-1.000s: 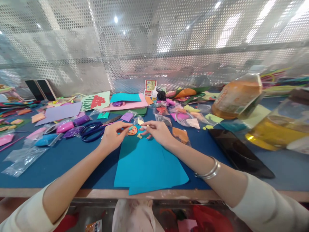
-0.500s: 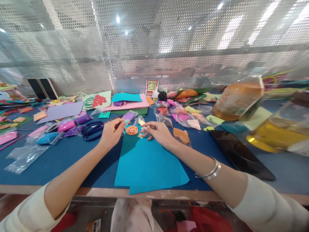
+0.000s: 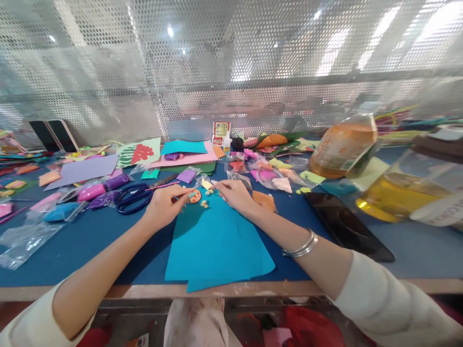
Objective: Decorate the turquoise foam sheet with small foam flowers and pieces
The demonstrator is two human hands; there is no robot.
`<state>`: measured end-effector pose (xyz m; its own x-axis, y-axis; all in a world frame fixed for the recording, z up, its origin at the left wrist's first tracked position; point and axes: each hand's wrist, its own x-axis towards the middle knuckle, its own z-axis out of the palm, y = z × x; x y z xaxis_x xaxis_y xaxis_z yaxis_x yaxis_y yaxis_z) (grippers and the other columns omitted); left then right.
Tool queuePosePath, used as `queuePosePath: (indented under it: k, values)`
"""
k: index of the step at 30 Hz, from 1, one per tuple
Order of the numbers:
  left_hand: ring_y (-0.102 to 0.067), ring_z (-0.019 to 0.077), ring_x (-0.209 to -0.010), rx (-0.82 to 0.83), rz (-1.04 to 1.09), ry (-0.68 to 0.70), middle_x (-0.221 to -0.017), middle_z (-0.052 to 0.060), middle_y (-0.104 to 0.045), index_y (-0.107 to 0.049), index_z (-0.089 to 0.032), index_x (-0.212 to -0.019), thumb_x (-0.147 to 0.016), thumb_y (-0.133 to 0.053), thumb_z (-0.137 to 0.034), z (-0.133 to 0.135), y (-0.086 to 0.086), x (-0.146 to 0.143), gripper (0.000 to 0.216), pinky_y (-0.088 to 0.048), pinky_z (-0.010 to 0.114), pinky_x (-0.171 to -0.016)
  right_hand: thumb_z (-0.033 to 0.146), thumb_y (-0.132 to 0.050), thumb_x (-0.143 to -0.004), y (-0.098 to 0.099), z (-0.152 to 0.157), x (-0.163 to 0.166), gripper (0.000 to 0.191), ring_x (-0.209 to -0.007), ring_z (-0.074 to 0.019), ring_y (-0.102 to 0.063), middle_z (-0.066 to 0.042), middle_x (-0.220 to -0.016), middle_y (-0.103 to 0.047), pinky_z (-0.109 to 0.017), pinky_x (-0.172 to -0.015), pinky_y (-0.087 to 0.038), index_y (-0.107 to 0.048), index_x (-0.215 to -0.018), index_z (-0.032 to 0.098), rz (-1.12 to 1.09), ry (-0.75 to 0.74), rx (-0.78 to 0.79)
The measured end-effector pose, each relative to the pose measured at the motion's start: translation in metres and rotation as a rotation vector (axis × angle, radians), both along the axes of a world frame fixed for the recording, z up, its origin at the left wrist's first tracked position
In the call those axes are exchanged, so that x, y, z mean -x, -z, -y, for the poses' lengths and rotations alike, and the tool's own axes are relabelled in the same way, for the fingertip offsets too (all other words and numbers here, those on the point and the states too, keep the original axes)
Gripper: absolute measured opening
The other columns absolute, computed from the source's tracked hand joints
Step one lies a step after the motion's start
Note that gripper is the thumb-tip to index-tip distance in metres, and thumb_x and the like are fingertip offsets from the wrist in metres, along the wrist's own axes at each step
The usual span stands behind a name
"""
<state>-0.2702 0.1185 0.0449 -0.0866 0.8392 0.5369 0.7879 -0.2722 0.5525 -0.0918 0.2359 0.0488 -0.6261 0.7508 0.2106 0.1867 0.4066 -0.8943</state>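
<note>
A teal sheet [image 3: 217, 241] lies on the blue table mat in front of me. At its far edge sits a small orange disc with coloured dots [image 3: 194, 196], with a few tiny pale yellow bits [image 3: 204, 204] beside it. My left hand [image 3: 164, 205] pinches the disc's left rim with thumb and fingertips. My right hand [image 3: 235, 193] rests just right of the disc with its fingers curled together near a small clear bag [image 3: 207, 182]. What its fingertips hold is too small to make out. A silver bangle [image 3: 302, 246] is on my right wrist.
Blue-handled scissors [image 3: 135, 196] lie left of my left hand, beside bags of pink, purple and blue clay [image 3: 90, 192]. A dark phone [image 3: 343, 219] lies at the right, with two bottles of amber liquid [image 3: 342, 144] behind it. Paper sheets [image 3: 87, 168] and a perforated metal screen [image 3: 231, 72] stand at the back.
Half a second ago my left hand was lifted off the disc, which lay on the sheet. My left fingers are now back on its rim, and my right hand has moved slightly farther away.
</note>
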Motion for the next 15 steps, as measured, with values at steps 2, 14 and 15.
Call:
queuePosePath:
  k: [2,14,15]
  values:
    - [-0.065,0.0133,-0.058,-0.009,0.001,0.010,-0.090,0.007,-0.071,-0.068,-0.018,-0.101,-0.082,-0.056,-0.034,-0.001,0.000,0.000,0.028,-0.054,0.023,-0.055,0.036,-0.047,-0.082,0.001,0.001,0.000,0.032,-0.040,-0.0068,-0.035,0.005,-0.045,-0.041,-0.020,-0.039,-0.026,-0.066,-0.071,0.013,0.000,-0.009,0.015]
    - [-0.064,0.0144,-0.069,-0.186,-0.016,0.072,-0.073,0.004,-0.070,-0.070,-0.017,-0.071,-0.074,-0.066,-0.028,0.002,-0.010,-0.007,0.011,-0.055,0.025,-0.067,0.028,-0.048,-0.079,0.001,-0.001,0.001,0.027,-0.042,-0.0073,-0.035,0.003,-0.046,-0.045,-0.021,-0.042,-0.025,-0.069,-0.069,0.013,0.051,-0.041,-0.050]
    - [-0.064,0.0142,-0.070,-0.194,-0.028,0.082,-0.074,0.004,-0.070,-0.070,-0.018,-0.071,-0.075,-0.065,-0.027,0.001,-0.010,-0.007,0.011,-0.055,0.026,-0.069,0.028,-0.049,-0.078,0.002,-0.002,0.001,0.027,-0.042,-0.0075,-0.034,0.003,-0.046,-0.045,-0.021,-0.042,-0.025,-0.069,-0.069,0.013,0.052,-0.042,-0.059]
